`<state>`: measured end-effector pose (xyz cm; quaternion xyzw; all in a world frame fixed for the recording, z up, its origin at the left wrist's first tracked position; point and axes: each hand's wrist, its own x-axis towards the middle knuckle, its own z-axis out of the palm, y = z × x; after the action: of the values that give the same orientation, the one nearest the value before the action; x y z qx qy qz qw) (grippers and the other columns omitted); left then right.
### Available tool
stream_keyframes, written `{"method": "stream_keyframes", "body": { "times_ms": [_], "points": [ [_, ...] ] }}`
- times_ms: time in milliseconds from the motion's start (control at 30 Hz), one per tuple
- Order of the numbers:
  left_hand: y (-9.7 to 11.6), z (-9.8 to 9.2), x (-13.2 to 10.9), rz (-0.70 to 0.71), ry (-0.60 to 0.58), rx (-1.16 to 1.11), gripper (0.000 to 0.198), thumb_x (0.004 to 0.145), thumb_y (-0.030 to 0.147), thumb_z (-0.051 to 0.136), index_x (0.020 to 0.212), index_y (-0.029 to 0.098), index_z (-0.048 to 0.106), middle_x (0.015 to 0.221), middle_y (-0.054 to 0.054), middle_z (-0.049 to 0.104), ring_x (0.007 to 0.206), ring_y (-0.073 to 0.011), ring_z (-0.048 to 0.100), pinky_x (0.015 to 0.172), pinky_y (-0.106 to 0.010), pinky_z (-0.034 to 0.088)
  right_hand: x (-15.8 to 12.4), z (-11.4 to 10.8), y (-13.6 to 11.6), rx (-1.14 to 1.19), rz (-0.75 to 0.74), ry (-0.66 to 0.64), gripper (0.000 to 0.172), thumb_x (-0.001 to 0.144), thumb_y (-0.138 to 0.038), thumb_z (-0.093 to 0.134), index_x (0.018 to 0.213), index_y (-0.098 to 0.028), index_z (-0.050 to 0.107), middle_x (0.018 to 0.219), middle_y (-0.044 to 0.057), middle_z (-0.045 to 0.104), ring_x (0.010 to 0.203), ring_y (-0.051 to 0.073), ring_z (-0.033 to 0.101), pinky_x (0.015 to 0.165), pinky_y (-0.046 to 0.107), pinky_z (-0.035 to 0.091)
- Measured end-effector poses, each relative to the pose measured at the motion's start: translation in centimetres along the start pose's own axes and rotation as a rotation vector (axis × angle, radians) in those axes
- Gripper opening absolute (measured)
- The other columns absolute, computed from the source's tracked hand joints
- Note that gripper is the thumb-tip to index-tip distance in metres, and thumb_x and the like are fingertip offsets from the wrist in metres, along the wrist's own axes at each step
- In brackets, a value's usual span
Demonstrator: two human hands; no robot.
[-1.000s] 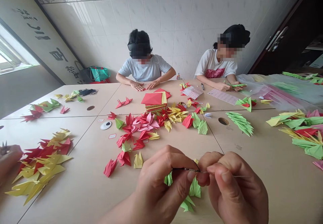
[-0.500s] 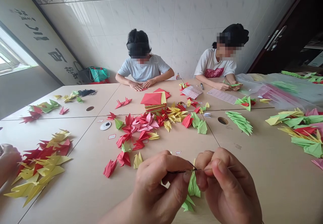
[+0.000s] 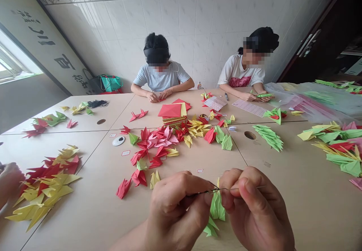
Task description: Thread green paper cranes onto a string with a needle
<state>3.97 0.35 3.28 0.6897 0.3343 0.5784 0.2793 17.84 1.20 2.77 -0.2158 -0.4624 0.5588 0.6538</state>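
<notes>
My left hand (image 3: 179, 207) pinches a dark thread (image 3: 198, 193) between thumb and forefinger. My right hand (image 3: 256, 205) grips a thin needle (image 3: 260, 187), whose fine end sticks out past the fingertips. The thread runs across the small gap between both hands, where it looks looped or twisted. Just beyond and below that gap lie green folded paper cranes (image 3: 217, 207) on the table, partly covered by my hands.
Folded paper cranes in red and pink (image 3: 162, 137) spread over the table (image 3: 98, 190); a square paper stack (image 3: 169, 110) stands behind. Yellow and red cranes (image 3: 48, 187) lie left, by another person's hand (image 3: 9, 181). Two people sit opposite. Table holes (image 3: 250, 135) are visible.
My hands have barely shifted, still holding thread and needle close together. The person opposite in the light blue shirt has drawn their hands nearer each other over the red paper.
</notes>
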Motion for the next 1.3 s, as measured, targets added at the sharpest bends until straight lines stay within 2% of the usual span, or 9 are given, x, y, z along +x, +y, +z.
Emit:
{"method": "stream_keyframes", "body": {
  "times_ms": [300, 533, 767, 967, 1100, 1200, 1300],
  "points": [
    [0.2, -0.1, -0.1, -0.123, 0.019, -0.080, 0.012, 0.088, 0.015, 0.056, 0.080, 0.024, 0.057, 0.055, 0.008, 0.042, 0.046, -0.0055, 0.033, 0.043, -0.015, 0.031, -0.5, -0.5, 0.3, -0.083, -0.093, -0.039, 0.020, 0.096, -0.026, 0.054, 0.081, -0.023, 0.066, 0.065, -0.002, 0.061, 0.058, 0.008, 0.054, 0.052, 0.019, 0.047],
    [0.4, -0.2, -0.1, -0.078, 0.034, -0.060, 0.012, 0.084, 0.012, 0.058, 0.079, 0.023, 0.061, 0.057, 0.007, 0.050, 0.047, -0.0051, 0.040, 0.044, -0.014, 0.035, -1.1, -1.2, 0.4, -0.151, -0.131, -0.068, 0.018, 0.097, -0.024, 0.051, 0.086, -0.023, 0.066, 0.068, 0.000, 0.060, 0.059, 0.010, 0.053, 0.051, 0.022, 0.045],
    [0.2, 0.1, 0.2, -0.082, 0.035, -0.067, 0.016, 0.082, 0.008, 0.057, 0.078, 0.023, 0.060, 0.057, 0.006, 0.050, 0.047, -0.0058, 0.038, 0.043, -0.016, 0.034, -0.8, -1.1, 0.1, -0.129, -0.069, -0.100, 0.020, 0.096, -0.027, 0.052, 0.081, -0.023, 0.064, 0.066, 0.000, 0.060, 0.056, 0.010, 0.053, 0.051, 0.023, 0.045],
    [0.2, 0.2, 0.2, -0.026, 0.082, -0.024, 0.015, 0.083, 0.009, 0.058, 0.082, 0.023, 0.061, 0.057, 0.006, 0.051, 0.047, -0.0057, 0.040, 0.044, -0.015, 0.036, -0.9, -1.0, 0.1, -0.235, -0.207, -0.088, 0.019, 0.097, -0.022, 0.051, 0.085, -0.021, 0.065, 0.066, 0.000, 0.060, 0.059, 0.011, 0.056, 0.054, 0.024, 0.046],
    [0.5, 0.3, 0.1, -0.003, 0.123, 0.003, 0.015, 0.081, 0.008, 0.058, 0.079, 0.023, 0.062, 0.054, 0.007, 0.050, 0.044, -0.0050, 0.037, 0.041, -0.013, 0.034, -1.0, -1.1, 0.1, -0.258, -0.230, -0.078, 0.019, 0.097, -0.020, 0.051, 0.084, -0.021, 0.065, 0.067, 0.001, 0.061, 0.059, 0.012, 0.056, 0.054, 0.025, 0.046],
    [0.8, 0.4, 0.2, -0.039, 0.140, -0.047, 0.013, 0.081, 0.011, 0.061, 0.076, 0.022, 0.063, 0.053, 0.007, 0.050, 0.044, -0.0048, 0.038, 0.041, -0.013, 0.034, -1.2, -1.0, 0.0, -0.243, -0.212, -0.059, 0.018, 0.096, -0.021, 0.051, 0.085, -0.022, 0.066, 0.066, 0.001, 0.060, 0.058, 0.012, 0.055, 0.053, 0.025, 0.046],
    [0.8, 0.4, 0.3, -0.145, 0.108, -0.167, 0.012, 0.083, 0.014, 0.062, 0.074, 0.021, 0.064, 0.055, 0.005, 0.054, 0.046, -0.0056, 0.042, 0.043, -0.014, 0.036, -1.2, -0.9, -0.2, -0.239, -0.197, -0.040, 0.018, 0.095, -0.022, 0.053, 0.085, -0.024, 0.067, 0.065, 0.000, 0.059, 0.057, 0.012, 0.055, 0.052, 0.025, 0.045]
  ]
}}
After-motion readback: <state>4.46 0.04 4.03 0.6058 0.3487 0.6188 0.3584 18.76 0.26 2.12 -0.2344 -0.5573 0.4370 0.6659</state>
